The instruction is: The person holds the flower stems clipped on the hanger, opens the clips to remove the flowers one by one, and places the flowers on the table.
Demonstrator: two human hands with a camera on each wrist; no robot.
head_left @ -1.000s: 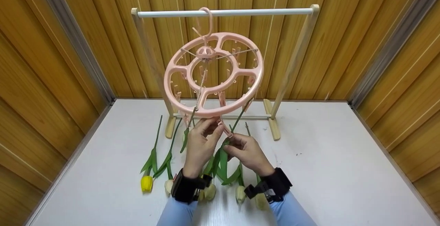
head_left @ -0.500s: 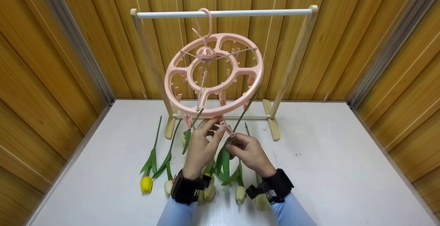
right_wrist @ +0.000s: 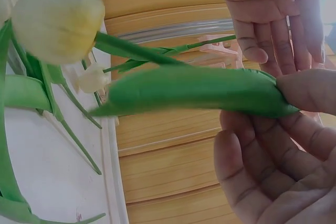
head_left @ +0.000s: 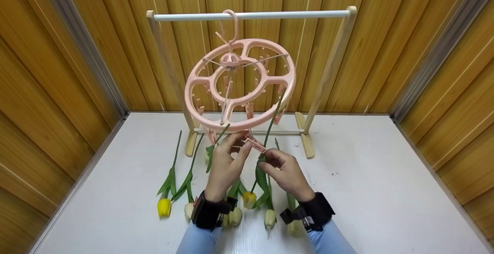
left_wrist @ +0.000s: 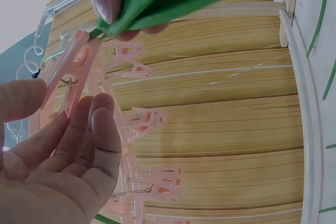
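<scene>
- Left hand (head_left: pixel 225 163): raised under the front rim of the round pink clip hanger (head_left: pixel 239 86); thumb and fingers pinch one hanging pink clothespin (head_left: pixel 254 144). The left wrist view shows the thumb on one side of the peg and the fingers (left_wrist: pixel 97 129) on the other; whether the peg's jaws are parted cannot be told.
- Right hand (head_left: pixel 283 173): just beside the left, thumb and forefinger closed on a yellow tulip (head_left: pixel 249 199) at its stem and leaf. The stem runs up past the peg to the hanger's rim; the bloom hangs head down above the table.
- Right wrist view: shows the grip is on a folded green leaf (right_wrist: pixel 194 92), pinched at its end, with a pale bloom (right_wrist: pixel 58 22) close to the lens; the head view does not resolve this.
- Left wrist view: shows the leaf tip touching the peg's end, and a row of further pegs (left_wrist: pixel 152 121) beneath the ring.
- Head view only: the hanger hooks over the white rail of a wooden rack (head_left: pixel 332 66) standing on the white table (head_left: pixel 366 184).
- Other tulips (head_left: pixel 170 184) lie flat on the table, blooms toward the person, left of and beneath the hands.
</scene>
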